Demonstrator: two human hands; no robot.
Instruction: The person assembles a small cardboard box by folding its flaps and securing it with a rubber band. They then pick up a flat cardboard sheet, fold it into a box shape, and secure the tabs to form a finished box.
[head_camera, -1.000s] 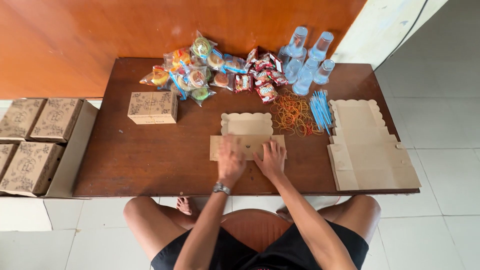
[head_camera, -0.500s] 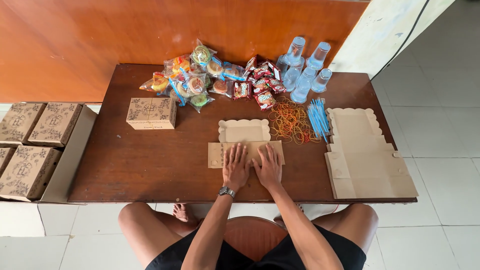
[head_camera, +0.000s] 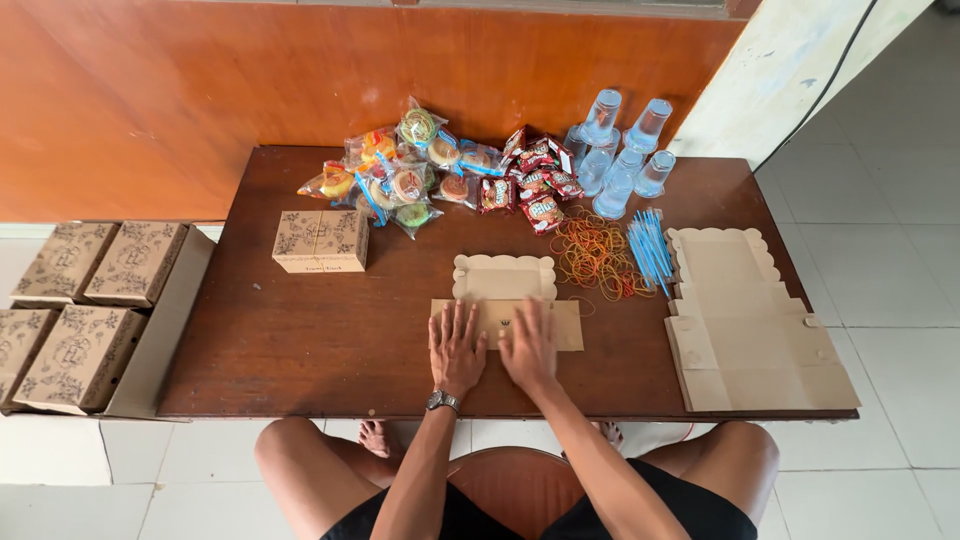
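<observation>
Head view: left hand (head_camera: 456, 350) and right hand (head_camera: 527, 347) lie flat on unfolded cardboard box blank (head_camera: 505, 300), fingers spread, gripping nothing. Blank rests on table (head_camera: 290, 340).

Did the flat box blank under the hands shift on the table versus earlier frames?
No. The blank keeps its spot beside the rubber bands; only the camera view shifted.
</observation>
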